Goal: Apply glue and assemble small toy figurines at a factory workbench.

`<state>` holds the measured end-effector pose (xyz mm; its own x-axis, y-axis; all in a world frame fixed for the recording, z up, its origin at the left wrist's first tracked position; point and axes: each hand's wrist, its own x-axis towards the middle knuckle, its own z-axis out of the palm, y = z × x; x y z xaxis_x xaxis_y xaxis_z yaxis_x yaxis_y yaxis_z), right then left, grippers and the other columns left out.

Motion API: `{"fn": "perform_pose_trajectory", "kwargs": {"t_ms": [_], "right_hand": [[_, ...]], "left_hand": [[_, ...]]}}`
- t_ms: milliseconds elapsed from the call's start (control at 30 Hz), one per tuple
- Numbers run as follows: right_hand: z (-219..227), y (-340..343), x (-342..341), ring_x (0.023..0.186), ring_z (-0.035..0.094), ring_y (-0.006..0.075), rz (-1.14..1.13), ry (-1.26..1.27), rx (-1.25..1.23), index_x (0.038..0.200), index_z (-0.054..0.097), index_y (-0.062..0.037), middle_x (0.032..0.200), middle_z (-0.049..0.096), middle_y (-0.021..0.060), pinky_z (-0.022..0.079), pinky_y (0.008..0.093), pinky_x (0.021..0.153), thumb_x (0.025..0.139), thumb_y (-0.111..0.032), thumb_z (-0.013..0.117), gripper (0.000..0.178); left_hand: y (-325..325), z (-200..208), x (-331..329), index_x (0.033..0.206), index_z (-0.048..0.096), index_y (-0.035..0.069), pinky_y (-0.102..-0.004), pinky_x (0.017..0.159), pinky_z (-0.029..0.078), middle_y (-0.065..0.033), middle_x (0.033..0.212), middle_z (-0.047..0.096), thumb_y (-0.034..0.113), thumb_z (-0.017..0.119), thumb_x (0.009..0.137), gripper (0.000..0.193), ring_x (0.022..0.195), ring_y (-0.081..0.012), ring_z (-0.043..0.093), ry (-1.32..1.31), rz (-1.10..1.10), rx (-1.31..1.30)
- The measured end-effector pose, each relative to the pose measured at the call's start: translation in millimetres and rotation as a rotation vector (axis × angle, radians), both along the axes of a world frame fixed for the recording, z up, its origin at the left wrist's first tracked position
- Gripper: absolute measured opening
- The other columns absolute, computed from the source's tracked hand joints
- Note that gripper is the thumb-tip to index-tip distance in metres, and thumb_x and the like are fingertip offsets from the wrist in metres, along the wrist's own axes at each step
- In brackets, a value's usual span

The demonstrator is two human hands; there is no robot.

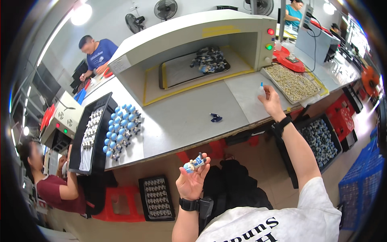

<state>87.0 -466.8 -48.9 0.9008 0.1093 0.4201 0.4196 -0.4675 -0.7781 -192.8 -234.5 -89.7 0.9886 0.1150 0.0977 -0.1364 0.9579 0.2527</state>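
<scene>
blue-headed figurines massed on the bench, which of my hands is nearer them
Left. The left hand is in front of the bench, to the right of the blue-headed figurines; the right hand is much farther right, over the bench.

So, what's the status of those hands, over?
Left hand holding blue-and-white figurine. Right hand gripping small blue-tipped bottle. Dark blue bits lying on bench.

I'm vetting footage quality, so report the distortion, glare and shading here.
Head view: corners go black, and the white machine bows along its top; head view: the upper-left lamp glares white; head view: the machine's interior looks dimmer than the bench; head view: the figurine in the left hand is too small for fine detail.
</scene>
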Motion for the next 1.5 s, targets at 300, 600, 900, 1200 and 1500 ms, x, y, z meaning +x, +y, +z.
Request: {"fn": "perform_pose_trajectory", "kwargs": {"t_ms": [300,600,900,1200,1500], "right_hand": [[-22,-19,25,0.094,0.052,0.0228,-0.203,-0.217,-0.034,0.113,0.046,-0.0010,0.102,0.053,0.0156,0.045,0.0327,0.077,0.069,-0.012,0.069,0.051],[20,60,-174,0.093,0.055,0.0156,0.795,0.340,0.259,0.110,0.053,0.0001,0.109,0.056,0.0097,0.046,0.0267,0.079,0.078,-0.010,0.065,0.036],[-7,68,-190,0.086,0.058,0.0131,0.821,0.397,0.373,0.101,0.056,0.0021,0.102,0.058,0.0086,0.047,0.0250,0.075,0.083,-0.009,0.059,0.021],[-7,67,-198,0.081,0.059,0.0120,0.760,0.637,0.554,0.101,0.056,0.0048,0.092,0.059,0.0073,0.050,0.0230,0.073,0.083,-0.004,0.059,0.021],[-10,69,-199,0.076,0.060,0.0109,0.671,0.640,0.550,0.097,0.059,0.0038,0.087,0.062,0.0078,0.051,0.0219,0.068,0.082,-0.001,0.058,0.015]], "left_hand": [[-7,15,9,0.122,0.036,-0.006,-0.0439,0.100,0.035,-0.0277,0.135,0.023,0.038,0.046,0.088,0.057,0.122,-0.0411,0.032,0.012,-0.085,0.015],[-13,20,10,0.116,0.045,-0.003,-0.0425,0.096,0.039,-0.0192,0.125,0.041,0.039,0.036,0.092,0.049,0.116,-0.0352,0.042,0.120,-0.146,0.184],[-19,28,4,0.108,0.051,0.002,-0.0378,0.089,0.046,-0.0096,0.102,0.059,0.034,0.038,0.093,0.038,0.099,-0.0218,0.057,0.252,-0.142,0.269],[-26,24,3,0.102,0.059,-0.002,-0.0240,0.071,0.048,-0.0072,0.092,0.062,0.014,0.058,0.085,0.024,0.078,-0.0108,0.057,0.368,0.203,0.648],[-33,14,6,0.101,0.059,-0.002,-0.0232,0.069,0.047,-0.0069,0.090,0.061,0.013,0.057,0.085,0.022,0.076,-0.0113,0.056,0.392,0.180,0.490]]}}
